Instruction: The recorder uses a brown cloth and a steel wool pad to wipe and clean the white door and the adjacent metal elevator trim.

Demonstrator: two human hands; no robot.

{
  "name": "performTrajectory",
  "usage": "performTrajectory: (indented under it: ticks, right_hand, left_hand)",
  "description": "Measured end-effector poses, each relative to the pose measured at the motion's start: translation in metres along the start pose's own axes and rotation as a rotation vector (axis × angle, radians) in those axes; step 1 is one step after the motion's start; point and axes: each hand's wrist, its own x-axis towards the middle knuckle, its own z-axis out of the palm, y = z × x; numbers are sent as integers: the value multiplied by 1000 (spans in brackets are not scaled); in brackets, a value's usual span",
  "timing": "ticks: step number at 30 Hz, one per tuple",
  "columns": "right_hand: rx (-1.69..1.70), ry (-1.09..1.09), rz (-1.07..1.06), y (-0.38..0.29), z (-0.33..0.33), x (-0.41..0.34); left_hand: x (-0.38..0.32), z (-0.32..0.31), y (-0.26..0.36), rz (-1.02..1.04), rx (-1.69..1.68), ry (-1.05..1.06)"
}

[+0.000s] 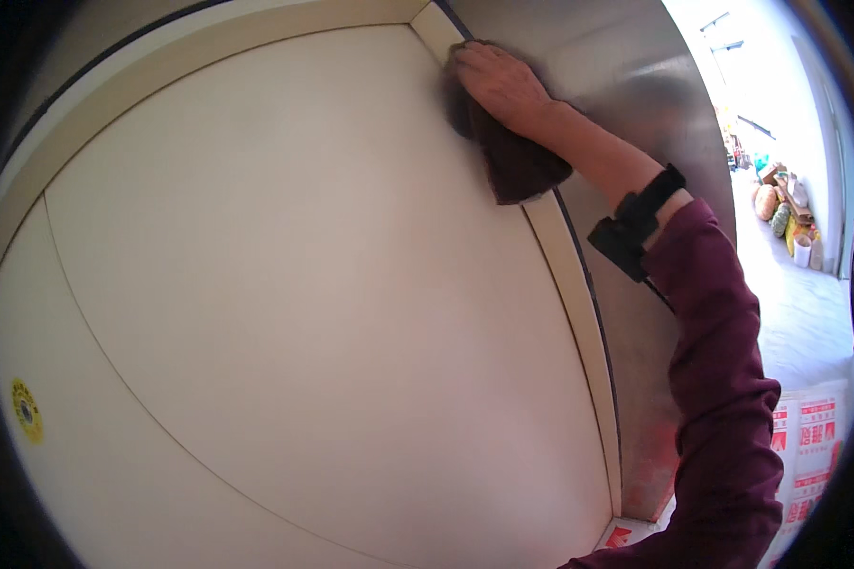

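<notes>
My right hand [502,85] presses a dark brown cloth [523,160] against the upper right edge of a cream elevator door [341,270]. The cloth hangs below my palm, over the cream door-frame strip [573,284], and its edges are blurred. Beside the strip runs a brushed-metal jamb [633,341]. A black strap with a small device [633,227] sits on my right forearm, just past the maroon sleeve [715,341]. My left hand is out of view.
A round yellow sticker [27,410] is on the door's left panel. Beyond the jamb lies a bright room with a pale floor [800,320]. Several items, including a white bucket [802,251], stand along its wall. Printed sheeting [811,441] covers the floor at lower right.
</notes>
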Motion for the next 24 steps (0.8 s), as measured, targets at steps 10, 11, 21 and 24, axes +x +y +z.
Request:
performTrajectory:
  ticks: [10, 11, 21, 24]
  right_hand:
    - [134, 51, -5, -25, -52, -5]
    - [174, 47, -34, -34, -57, -16]
    - [-112, 48, -54, -25, -69, 51]
    - [-181, 60, 34, -7, -67, 104]
  left_hand:
    - [2, -71, -23, -175, -61, -26]
    - [2, -74, -23, -70, -34, 2]
    - [11, -117, -13, -94, -61, -13]
    - [15, -116, -6, -2, -33, 12]
